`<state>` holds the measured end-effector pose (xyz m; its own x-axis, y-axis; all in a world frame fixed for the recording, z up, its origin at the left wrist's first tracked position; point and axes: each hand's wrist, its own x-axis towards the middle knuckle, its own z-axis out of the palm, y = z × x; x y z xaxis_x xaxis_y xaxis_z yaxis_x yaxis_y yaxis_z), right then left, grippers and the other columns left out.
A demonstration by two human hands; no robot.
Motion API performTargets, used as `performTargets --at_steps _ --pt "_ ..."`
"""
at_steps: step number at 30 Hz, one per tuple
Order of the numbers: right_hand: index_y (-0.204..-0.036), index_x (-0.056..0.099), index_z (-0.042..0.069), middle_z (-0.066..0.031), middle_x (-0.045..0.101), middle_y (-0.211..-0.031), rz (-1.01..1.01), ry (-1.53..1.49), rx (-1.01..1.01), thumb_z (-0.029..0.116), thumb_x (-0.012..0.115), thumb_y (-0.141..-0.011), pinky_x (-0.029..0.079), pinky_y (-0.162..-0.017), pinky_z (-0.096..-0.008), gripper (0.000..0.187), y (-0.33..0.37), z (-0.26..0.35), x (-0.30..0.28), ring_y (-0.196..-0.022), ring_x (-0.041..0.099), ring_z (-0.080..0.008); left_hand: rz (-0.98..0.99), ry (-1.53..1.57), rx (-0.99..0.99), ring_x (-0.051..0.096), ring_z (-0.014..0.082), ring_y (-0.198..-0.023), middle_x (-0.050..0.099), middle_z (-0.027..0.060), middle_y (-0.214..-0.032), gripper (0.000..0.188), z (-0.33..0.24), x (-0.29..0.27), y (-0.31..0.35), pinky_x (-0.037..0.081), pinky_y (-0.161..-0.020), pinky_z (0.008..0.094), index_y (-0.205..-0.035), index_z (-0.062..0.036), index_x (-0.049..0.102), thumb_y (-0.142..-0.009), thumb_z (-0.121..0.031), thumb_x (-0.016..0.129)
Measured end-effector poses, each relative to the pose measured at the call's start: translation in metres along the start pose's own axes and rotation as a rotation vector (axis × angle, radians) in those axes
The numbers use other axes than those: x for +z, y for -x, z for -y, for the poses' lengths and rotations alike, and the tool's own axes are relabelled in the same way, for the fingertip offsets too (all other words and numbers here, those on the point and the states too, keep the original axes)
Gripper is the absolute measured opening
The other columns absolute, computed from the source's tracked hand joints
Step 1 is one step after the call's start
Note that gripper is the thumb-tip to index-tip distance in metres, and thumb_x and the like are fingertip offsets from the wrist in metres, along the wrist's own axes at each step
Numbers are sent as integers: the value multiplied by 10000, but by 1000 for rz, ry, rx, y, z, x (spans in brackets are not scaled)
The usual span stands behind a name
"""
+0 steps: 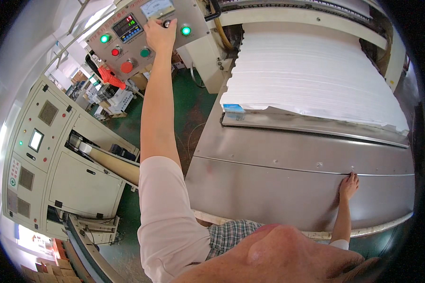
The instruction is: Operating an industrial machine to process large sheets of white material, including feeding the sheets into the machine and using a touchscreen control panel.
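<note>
At the upper left my left hand (160,34) reaches up to a grey control panel (97,46), its fingers closed around a black knob (166,23) below a dial meter (157,7). Lit green buttons, red buttons and a small digital display (128,28) surround it. Lower right, my right hand (349,186) rests on a metal table (269,188), fingertips at the seam between two plates; nothing shows in its grasp. Beyond this hand, a wide white rippled sheet (311,70) comes down from the machine to a raised metal lip (311,126). A blue patch (233,108) marks the sheet's near left corner.
Off to the left stands a cream machine cabinet (80,186) with a small screen and a tan roll (111,165). A red-orange tool (110,78) hangs beneath the panel. Green floor (137,101) shows between the machines. Cardboard boxes (52,271) are stacked lower left.
</note>
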<state>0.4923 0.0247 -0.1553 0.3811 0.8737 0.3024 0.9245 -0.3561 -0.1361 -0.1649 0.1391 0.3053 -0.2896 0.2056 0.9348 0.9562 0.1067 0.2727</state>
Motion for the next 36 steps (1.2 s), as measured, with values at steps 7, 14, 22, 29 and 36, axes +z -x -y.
performTargets --at_steps 7,14,22,29,36 --pt "-1168 478 87 -111 446 -1249 -6 -13 0 165 489 -790 316 -952 -416 386 1 2 -1 -1175 382 -280 -38 -24 -5 537 259 -854 531 101 -896 498 2 2 0 443 -743 364 -843 -49 545 -603 -448 721" --pt "-1175 476 96 -103 449 -1249 -1 10 14 185 469 -807 317 -946 -412 379 1 3 0 -1178 380 -271 -13 -17 -1 535 284 -857 510 113 -934 482 2 0 0 445 -741 387 -864 -54 526 -609 -412 723" --pt "-1178 473 93 -99 451 -1249 -10 15 15 178 464 -812 319 -943 -408 376 -1 4 -2 -1175 383 -267 -44 -10 20 540 259 -824 522 102 -896 489 2 1 -3 447 -727 369 -843 -51 544 -596 -432 728" --pt "-1164 489 87 -95 450 -1251 -34 14 -4 178 475 -800 325 -941 -404 376 -3 1 2 -1171 390 -264 -34 -22 23 541 258 -818 522 98 -896 486 3 5 -2 448 -723 368 -854 -51 543 -599 -421 727" --pt "-1170 487 97 -81 444 -1262 21 16 31 191 473 -808 326 -944 -400 374 -7 4 2 -1173 388 -264 -36 -8 36 537 260 -835 522 105 -911 486 7 1 -4 447 -730 363 -862 -49 538 -596 -408 730"
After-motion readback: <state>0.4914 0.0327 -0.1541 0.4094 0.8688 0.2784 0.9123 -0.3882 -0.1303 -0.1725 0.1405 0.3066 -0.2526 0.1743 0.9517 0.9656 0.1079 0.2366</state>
